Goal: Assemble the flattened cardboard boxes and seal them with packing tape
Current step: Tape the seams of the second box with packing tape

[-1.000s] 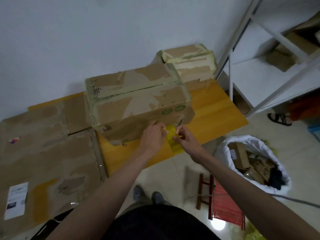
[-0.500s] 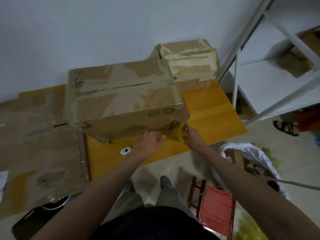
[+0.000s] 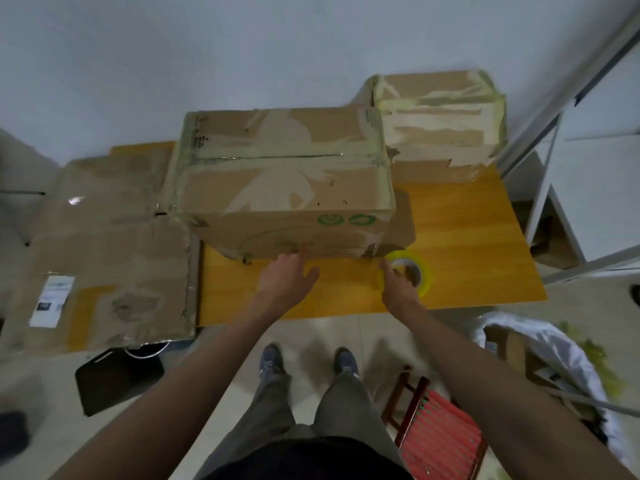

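Now the tape roll [image 3: 408,271] is set down flat on the yellow surface [image 3: 467,237], where half a second ago it was held up at the corner of the big box [image 3: 284,181]. It lies just by the box's near right corner. The right hand [image 3: 398,285] is on the roll, but it cannot be told if the fingers are closed round it or only touching it. The left hand [image 3: 287,275] is spread wide, and its fingertips are pressed on the low front of the big box. It is likely put there to rub the tape down flat or to hold the box steady.

The big box is stood up and closed, with tape seen along its top and edges. A second taped box [image 3: 440,119] is pushed back by the wall, most likely to keep it out of the way. Flat cardboard [image 3: 104,271] is laid out to the left, close enough to be picked up for the next box.
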Action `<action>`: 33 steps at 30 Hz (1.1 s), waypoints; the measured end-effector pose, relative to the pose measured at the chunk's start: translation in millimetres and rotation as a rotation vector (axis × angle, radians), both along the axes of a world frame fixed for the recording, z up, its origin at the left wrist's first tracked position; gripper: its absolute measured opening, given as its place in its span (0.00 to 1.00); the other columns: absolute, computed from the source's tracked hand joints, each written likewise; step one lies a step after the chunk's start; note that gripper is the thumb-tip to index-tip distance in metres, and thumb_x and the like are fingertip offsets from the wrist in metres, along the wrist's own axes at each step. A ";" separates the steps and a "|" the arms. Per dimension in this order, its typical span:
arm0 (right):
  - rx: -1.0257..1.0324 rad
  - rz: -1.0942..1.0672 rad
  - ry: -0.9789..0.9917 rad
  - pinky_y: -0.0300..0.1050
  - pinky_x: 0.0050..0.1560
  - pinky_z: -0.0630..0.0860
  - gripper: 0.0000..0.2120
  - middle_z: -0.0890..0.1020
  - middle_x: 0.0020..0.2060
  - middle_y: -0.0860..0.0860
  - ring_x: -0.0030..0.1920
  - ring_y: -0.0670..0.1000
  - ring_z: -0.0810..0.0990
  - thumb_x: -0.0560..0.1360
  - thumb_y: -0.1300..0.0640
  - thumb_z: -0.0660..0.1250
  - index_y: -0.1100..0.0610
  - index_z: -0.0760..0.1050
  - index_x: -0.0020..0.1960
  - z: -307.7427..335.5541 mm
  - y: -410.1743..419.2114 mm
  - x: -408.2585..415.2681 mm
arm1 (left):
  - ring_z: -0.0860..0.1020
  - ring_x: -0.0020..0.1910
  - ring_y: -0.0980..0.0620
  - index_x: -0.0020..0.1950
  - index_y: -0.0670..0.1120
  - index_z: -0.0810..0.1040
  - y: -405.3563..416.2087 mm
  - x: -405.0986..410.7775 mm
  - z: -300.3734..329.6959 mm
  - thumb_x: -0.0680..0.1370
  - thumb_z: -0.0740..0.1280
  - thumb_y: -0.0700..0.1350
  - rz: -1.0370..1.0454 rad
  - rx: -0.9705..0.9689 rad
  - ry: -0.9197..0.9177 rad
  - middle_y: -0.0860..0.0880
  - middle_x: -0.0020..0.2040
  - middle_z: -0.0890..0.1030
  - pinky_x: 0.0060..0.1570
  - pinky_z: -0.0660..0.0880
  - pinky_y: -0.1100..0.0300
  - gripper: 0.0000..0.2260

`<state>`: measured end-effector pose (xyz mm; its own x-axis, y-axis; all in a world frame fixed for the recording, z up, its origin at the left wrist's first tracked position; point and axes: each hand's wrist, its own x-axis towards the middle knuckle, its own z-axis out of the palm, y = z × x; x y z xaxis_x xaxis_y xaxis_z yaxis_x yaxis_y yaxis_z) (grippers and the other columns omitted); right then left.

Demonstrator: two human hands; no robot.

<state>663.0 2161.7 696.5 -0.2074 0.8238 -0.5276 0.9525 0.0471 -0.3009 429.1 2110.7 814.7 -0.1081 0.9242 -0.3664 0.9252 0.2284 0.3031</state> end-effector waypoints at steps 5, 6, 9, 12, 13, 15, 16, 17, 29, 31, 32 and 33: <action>0.343 -0.130 0.127 0.50 0.35 0.73 0.12 0.78 0.52 0.57 0.48 0.61 0.79 0.77 0.57 0.66 0.58 0.71 0.59 43.0 -0.3 -15.5 | 0.81 0.44 0.46 0.61 0.50 0.80 -1.5 -22.9 20.8 0.82 0.60 0.54 0.016 0.128 -0.038 0.49 0.47 0.82 0.43 0.79 0.51 0.14; 0.418 -0.109 0.167 0.47 0.32 0.70 0.08 0.79 0.46 0.56 0.43 0.60 0.80 0.77 0.55 0.66 0.57 0.73 0.54 57.5 -1.8 -22.5 | 0.81 0.43 0.46 0.58 0.50 0.80 -1.6 -27.0 26.1 0.82 0.60 0.53 0.020 0.172 -0.052 0.50 0.48 0.81 0.43 0.79 0.51 0.13; 0.583 0.002 0.290 0.43 0.28 0.63 0.08 0.74 0.30 0.50 0.31 0.57 0.77 0.76 0.53 0.65 0.55 0.72 0.41 100.9 -8.9 -52.2 | 0.79 0.47 0.48 0.53 0.50 0.78 -0.5 -40.2 41.7 0.82 0.60 0.50 0.019 0.339 -0.061 0.51 0.52 0.78 0.45 0.77 0.52 0.08; 0.789 0.144 0.382 0.42 0.28 0.67 0.07 0.75 0.32 0.47 0.32 0.50 0.74 0.75 0.54 0.65 0.55 0.73 0.40 141.0 -10.7 -99.1 | 0.75 0.50 0.47 0.55 0.47 0.74 -0.3 -62.2 53.4 0.82 0.60 0.46 -0.019 0.584 -0.037 0.48 0.53 0.74 0.45 0.74 0.52 0.06; 0.816 0.189 0.396 0.42 0.31 0.69 0.05 0.76 0.35 0.48 0.35 0.49 0.74 0.75 0.55 0.65 0.55 0.73 0.42 152.0 -9.3 -117.4 | 0.74 0.55 0.46 0.59 0.45 0.74 1.0 -72.9 54.0 0.82 0.59 0.45 -0.033 0.640 -0.001 0.46 0.56 0.74 0.50 0.75 0.50 0.09; 0.830 0.259 0.390 0.43 0.41 0.74 0.03 0.78 0.42 0.49 0.44 0.49 0.75 0.76 0.57 0.65 0.56 0.75 0.47 166.2 -3.1 -154.0 | 0.69 0.69 0.42 0.71 0.41 0.70 5.0 -96.0 54.8 0.84 0.55 0.47 -0.013 0.599 0.049 0.42 0.69 0.71 0.68 0.69 0.47 0.18; 0.824 0.281 0.364 0.44 0.47 0.75 0.05 0.78 0.47 0.50 0.48 0.49 0.75 0.77 0.57 0.64 0.56 0.76 0.51 170.9 0.4 -172.1 | 0.62 0.76 0.42 0.77 0.40 0.63 7.5 -108.0 54.4 0.85 0.52 0.49 0.010 0.522 0.066 0.41 0.76 0.65 0.75 0.61 0.47 0.22; 0.800 0.295 0.337 0.46 0.52 0.76 0.09 0.78 0.52 0.50 0.53 0.50 0.75 0.78 0.57 0.62 0.56 0.76 0.56 174.2 3.6 -189.7 | 0.53 0.80 0.45 0.80 0.40 0.56 10.3 -120.5 52.7 0.86 0.48 0.52 0.022 0.441 0.093 0.42 0.80 0.57 0.78 0.53 0.49 0.26; 0.456 0.425 0.206 0.55 0.79 0.50 0.23 0.58 0.79 0.48 0.80 0.50 0.52 0.85 0.56 0.52 0.54 0.57 0.80 171.1 9.9 -323.0 | 0.43 0.80 0.52 0.81 0.43 0.42 2.5 -220.8 25.7 0.86 0.44 0.51 -0.011 0.360 -0.140 0.47 0.81 0.39 0.79 0.47 0.50 0.27; 0.461 0.423 0.191 0.60 0.78 0.49 0.25 0.57 0.80 0.47 0.80 0.50 0.51 0.84 0.57 0.53 0.53 0.55 0.80 169.1 8.0 -330.5 | 0.45 0.80 0.53 0.81 0.43 0.40 0.2 -221.4 17.9 0.86 0.48 0.49 0.007 0.411 -0.350 0.50 0.81 0.36 0.77 0.56 0.52 0.27; 0.454 0.418 0.193 0.62 0.78 0.48 0.25 0.57 0.80 0.47 0.80 0.50 0.50 0.84 0.57 0.53 0.52 0.54 0.81 168.2 7.0 -333.0 | 0.48 0.80 0.53 0.81 0.44 0.40 -0.9 -221.0 15.9 0.86 0.49 0.48 0.031 0.433 -0.433 0.51 0.81 0.35 0.73 0.61 0.57 0.27; 0.444 0.411 0.197 0.63 0.78 0.47 0.25 0.57 0.80 0.46 0.80 0.51 0.49 0.84 0.58 0.53 0.52 0.54 0.81 167.0 6.8 -335.1 | 0.51 0.80 0.55 0.81 0.45 0.39 -1.7 -220.5 15.5 0.86 0.50 0.48 0.063 0.448 -0.490 0.52 0.81 0.36 0.68 0.64 0.62 0.27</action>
